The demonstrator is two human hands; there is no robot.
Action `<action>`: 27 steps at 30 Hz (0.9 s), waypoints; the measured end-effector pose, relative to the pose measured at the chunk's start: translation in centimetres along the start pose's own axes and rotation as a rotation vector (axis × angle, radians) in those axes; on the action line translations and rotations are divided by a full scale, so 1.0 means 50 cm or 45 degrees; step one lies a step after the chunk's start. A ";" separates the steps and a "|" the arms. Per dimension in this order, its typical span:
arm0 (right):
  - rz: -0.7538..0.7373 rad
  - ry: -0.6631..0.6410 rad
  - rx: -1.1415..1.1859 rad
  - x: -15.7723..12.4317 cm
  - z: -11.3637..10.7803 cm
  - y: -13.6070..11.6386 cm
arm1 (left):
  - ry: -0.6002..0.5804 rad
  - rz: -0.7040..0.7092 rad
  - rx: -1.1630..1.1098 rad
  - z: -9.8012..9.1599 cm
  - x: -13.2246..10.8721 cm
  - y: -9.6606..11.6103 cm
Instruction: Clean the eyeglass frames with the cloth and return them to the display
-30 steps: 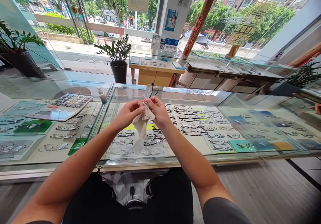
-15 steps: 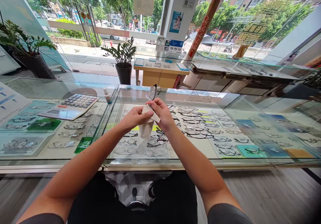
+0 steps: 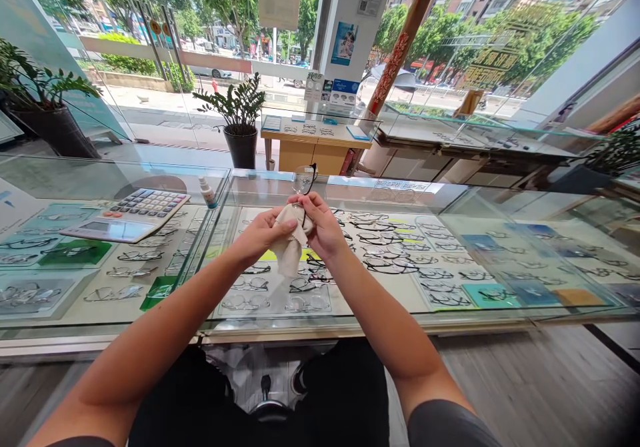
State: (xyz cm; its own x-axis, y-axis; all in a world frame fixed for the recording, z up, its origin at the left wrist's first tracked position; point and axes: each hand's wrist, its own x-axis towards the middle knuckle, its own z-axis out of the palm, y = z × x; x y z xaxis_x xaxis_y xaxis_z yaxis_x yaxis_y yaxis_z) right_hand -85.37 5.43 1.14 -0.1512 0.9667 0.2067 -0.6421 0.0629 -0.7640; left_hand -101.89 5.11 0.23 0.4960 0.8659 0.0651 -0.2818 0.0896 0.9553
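A pair of thin-framed eyeglasses (image 3: 305, 180) is held upright above the glass counter, one round lens showing above my fingers. My right hand (image 3: 323, 225) is closed on the glasses near their middle. Pinched in my left hand (image 3: 266, 232) is a pale beige cloth (image 3: 289, 253), which lies against the lower lens and hangs down below the fingers. Both hands are close together, the cloth between them. Part of the lower lens is hidden by the cloth and fingers.
Beneath the hands, a glass display case (image 3: 350, 323) holds rows of eyeglasses. On its top at left are a calculator (image 3: 133, 213) and a small spray bottle (image 3: 207, 193). Beyond the case are a potted plant (image 3: 241, 147) and a wooden cabinet (image 3: 310, 157).
The glasses have turned slightly, and more of the lower lens and dark rim shows beside the cloth. The cloth has shifted and bunched in my left hand. The view has moved a little.
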 end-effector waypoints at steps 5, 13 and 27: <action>0.032 -0.013 -0.049 -0.001 -0.003 0.011 | 0.023 0.027 0.153 0.000 -0.002 0.008; 0.045 -0.011 -0.079 -0.010 0.012 0.019 | 0.174 0.192 0.256 0.013 0.000 -0.006; -0.068 -0.084 -0.272 -0.017 0.016 0.010 | 0.304 0.345 0.322 0.018 0.003 0.005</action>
State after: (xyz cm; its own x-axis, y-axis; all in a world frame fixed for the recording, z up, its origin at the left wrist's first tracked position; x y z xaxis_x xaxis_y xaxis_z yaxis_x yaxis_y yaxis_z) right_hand -86.17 4.43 1.06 -0.1746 0.9426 0.2847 -0.4778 0.1717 -0.8615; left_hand -101.15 4.83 0.74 0.2194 0.9337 0.2831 -0.1512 -0.2541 0.9553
